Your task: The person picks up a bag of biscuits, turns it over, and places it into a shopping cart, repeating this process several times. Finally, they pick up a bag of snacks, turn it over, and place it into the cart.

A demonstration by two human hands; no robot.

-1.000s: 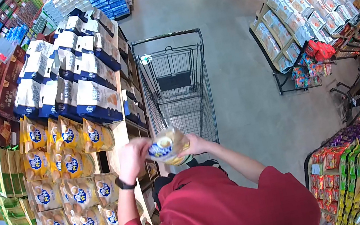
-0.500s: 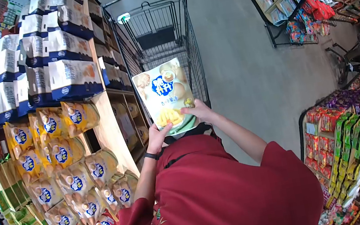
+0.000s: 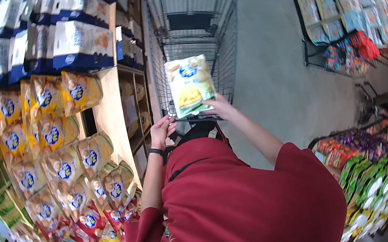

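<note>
One glossy pale snack bag with a blue round logo up off the shelf already, pinched at its bottom right corner by the right hand, hovering over the near edge of the grey wire shopping cart. Not yet inside the basket, so dropping it in looks like what's left. Left hand just below the bag's bottom left corner, fingers loosely curled, holding nothing. Writing on the blue logo too small to read. Same blue badge on the yellow snack bags stacked along the wooden shelf's front edge.
</note>
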